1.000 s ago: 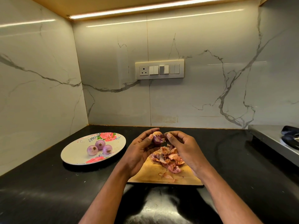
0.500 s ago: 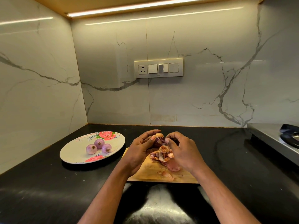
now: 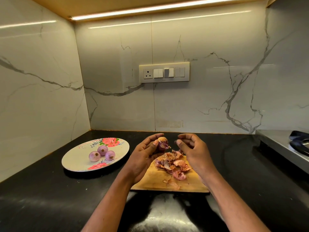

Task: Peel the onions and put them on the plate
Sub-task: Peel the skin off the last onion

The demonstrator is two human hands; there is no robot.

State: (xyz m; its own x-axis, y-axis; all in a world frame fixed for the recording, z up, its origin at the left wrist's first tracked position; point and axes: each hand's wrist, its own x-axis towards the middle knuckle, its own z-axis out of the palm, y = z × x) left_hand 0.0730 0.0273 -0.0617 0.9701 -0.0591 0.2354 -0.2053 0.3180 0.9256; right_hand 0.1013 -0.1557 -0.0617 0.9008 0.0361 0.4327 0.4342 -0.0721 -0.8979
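Right now my left hand (image 3: 143, 156) grips a half-peeled onion (image 3: 162, 143) above the far end of the cutting board (image 3: 155, 180), while my right hand (image 3: 192, 151) hangs just beside the onion with fingers curled; whether it pinches a scrap of skin I cannot tell. Loose skins (image 3: 173, 164) lie piled on the board, and left of the board a flowered plate (image 3: 75, 162) carries three peeled onions (image 3: 102, 154) on the black counter (image 3: 41, 198).

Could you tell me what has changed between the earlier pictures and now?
The right hand has pulled away to the right from the onion, its grip no longer on it. The left hand still holds the onion. Three peeled onions stay on the plate.
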